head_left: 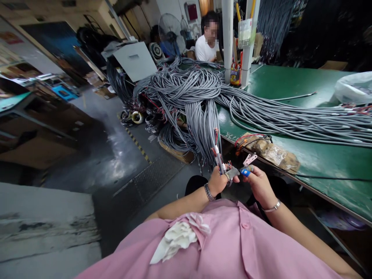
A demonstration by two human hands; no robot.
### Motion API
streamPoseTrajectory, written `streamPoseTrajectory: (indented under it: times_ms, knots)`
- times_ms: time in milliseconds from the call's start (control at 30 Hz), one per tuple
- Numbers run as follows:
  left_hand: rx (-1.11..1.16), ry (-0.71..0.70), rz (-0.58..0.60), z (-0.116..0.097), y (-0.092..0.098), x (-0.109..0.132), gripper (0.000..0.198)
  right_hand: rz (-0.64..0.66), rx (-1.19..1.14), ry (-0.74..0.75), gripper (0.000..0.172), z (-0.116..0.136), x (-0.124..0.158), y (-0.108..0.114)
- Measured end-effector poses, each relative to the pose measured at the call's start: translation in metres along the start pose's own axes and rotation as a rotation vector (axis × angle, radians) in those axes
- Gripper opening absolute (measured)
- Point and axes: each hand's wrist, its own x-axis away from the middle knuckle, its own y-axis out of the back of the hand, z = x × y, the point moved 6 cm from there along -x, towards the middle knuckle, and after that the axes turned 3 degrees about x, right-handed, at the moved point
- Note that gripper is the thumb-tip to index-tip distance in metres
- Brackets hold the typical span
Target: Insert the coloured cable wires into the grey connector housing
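Note:
My left hand [218, 181] is closed around several grey cable ends [218, 155], whose red and white inner wires stick up above the fist. A grey wrap covers its thumb. Just to the right, my right hand [259, 183] is pinched, with blue wrapping on its thumb. Its fingertips meet close to the left thumb, and what lies between them is too small to make out. A pink clip [250, 159] shows just above the right fingertips. Behind the hands, a thick bundle of grey cables [200, 112] hangs over the table's edge.
More grey cables [279, 116] stretch across the green table [325, 174]. A taped block with wires [270, 153] lies along its front edge. White posts [228, 42] rise from the table, and a plastic bag [353, 88] lies at right. A person [205, 48] sits beyond.

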Motion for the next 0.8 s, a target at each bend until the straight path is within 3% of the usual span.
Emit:
streamPoseTrajectory:
  times_ms: [133, 233, 367, 600, 800]
  knots:
    - [0.063, 0.005, 0.066, -0.005, -0.005, 0.001, 0.047, -0.025, -0.203, -0.076, 0.018, -0.004, -0.004, 0.003]
    - [0.058, -0.011, 0.069, -0.007, -0.003, 0.001, 0.047, 0.11, -0.302, -0.135, 0.016, -0.004, -0.002, -0.006]
    - [0.019, -0.017, 0.051, -0.008, -0.001, 0.002, 0.048, 0.27, -0.307, -0.102, 0.017, 0.001, 0.005, -0.017]
    - [0.005, -0.01, 0.077, -0.005, -0.002, 0.002, 0.047, 0.097, -0.168, -0.064, 0.016, -0.005, 0.002, -0.007]
    - [0.067, 0.03, 0.084, 0.007, -0.001, -0.001, 0.048, 0.151, -0.196, -0.045, 0.016, -0.003, 0.005, -0.01]
